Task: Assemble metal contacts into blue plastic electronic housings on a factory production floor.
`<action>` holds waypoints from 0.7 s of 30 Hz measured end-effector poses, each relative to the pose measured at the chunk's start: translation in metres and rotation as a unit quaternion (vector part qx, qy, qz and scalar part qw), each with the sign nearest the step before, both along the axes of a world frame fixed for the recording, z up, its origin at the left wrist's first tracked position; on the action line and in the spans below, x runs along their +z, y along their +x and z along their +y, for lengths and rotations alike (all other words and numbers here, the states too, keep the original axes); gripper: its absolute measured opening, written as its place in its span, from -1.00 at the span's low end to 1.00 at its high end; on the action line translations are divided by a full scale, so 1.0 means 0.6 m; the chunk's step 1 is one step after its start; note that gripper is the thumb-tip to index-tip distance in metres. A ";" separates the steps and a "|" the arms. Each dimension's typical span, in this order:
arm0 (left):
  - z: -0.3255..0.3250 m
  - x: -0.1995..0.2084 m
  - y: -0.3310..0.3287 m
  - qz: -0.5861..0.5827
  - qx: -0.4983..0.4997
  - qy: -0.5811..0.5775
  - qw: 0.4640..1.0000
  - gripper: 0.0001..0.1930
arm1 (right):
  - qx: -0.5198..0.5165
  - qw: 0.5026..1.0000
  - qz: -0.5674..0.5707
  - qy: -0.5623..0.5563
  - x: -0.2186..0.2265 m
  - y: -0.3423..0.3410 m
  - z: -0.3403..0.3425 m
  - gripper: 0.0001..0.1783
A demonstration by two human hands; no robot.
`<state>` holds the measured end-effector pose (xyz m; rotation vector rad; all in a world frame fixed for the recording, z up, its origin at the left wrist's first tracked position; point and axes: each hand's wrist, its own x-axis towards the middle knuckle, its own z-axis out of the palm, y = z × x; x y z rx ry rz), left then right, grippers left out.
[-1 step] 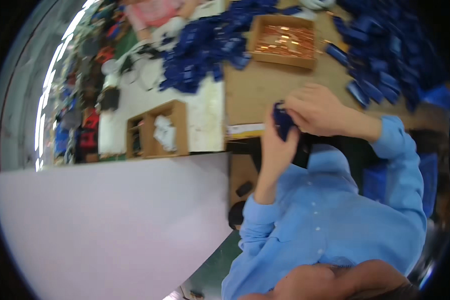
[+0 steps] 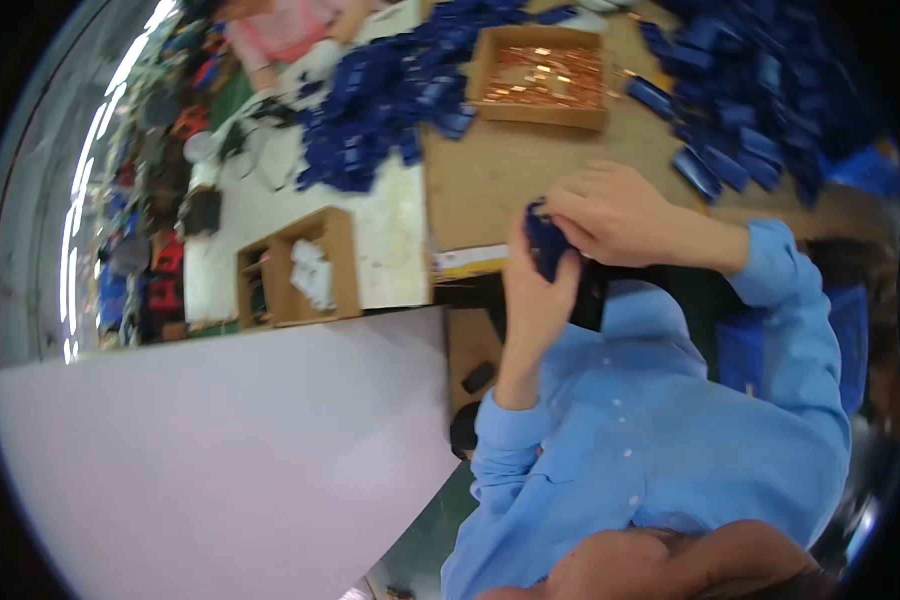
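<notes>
In my left hand (image 2: 540,300) I hold a dark blue plastic piece (image 2: 545,245), fingers wrapped round it, just over the table's near edge. My right hand (image 2: 610,215) meets it from the right, its fingers closed at the upper end of the piece. Whatever sits between those right fingertips is hidden. Beyond my hands stands an open cardboard box (image 2: 540,117) of small copper-coloured metal parts (image 2: 548,78).
Piles of similar blue pieces lie at the far left (image 2: 370,110) and far right (image 2: 760,100). A divided cardboard box (image 2: 345,265) with white items stands left. A large white panel (image 2: 220,450) fills the lower left. Across the table is a person in pink (image 2: 285,30).
The whole scene has shifted slightly left in the picture. Both hands stay together at the blue piece, with hardly any change in their grip.
</notes>
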<state>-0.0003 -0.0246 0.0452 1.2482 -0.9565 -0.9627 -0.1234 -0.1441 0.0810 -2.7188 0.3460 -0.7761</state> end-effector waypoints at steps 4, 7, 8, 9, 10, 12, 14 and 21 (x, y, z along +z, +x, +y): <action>0.006 -0.005 -0.014 -0.003 -0.014 -0.002 1.000 -0.37 | -0.020 1.000 -0.001 -0.015 -0.004 -0.020 0.013 -0.85; 0.017 0.009 -0.027 -0.021 -0.027 0.021 0.999 -0.37 | -0.026 0.999 0.007 -0.031 -0.002 -0.036 0.026 -0.86; 0.019 0.010 -0.030 -0.038 -0.030 0.017 0.999 -0.37 | -0.027 0.999 0.010 -0.038 -0.001 -0.038 0.030 -0.86; 0.022 0.011 -0.031 -0.037 -0.029 0.017 0.999 -0.37 | -0.026 0.999 0.010 -0.038 -0.001 -0.038 0.034 -0.86; 0.025 0.011 -0.032 -0.040 -0.029 0.014 0.999 -0.37 | -0.026 0.999 0.004 -0.040 -0.001 -0.037 0.036 -0.85; 0.031 0.011 -0.033 -0.043 -0.025 0.010 0.999 -0.37 | -0.023 0.999 -0.001 -0.043 0.002 -0.033 0.042 -0.85; 0.040 0.010 -0.032 -0.054 -0.009 -0.030 0.998 -0.37 | -0.024 0.999 -0.003 -0.043 0.011 -0.028 0.049 -0.85; 0.056 0.022 -0.030 -0.059 -0.004 -0.012 0.998 -0.40 | -0.045 0.998 -0.049 -0.008 0.011 -0.023 0.057 -0.78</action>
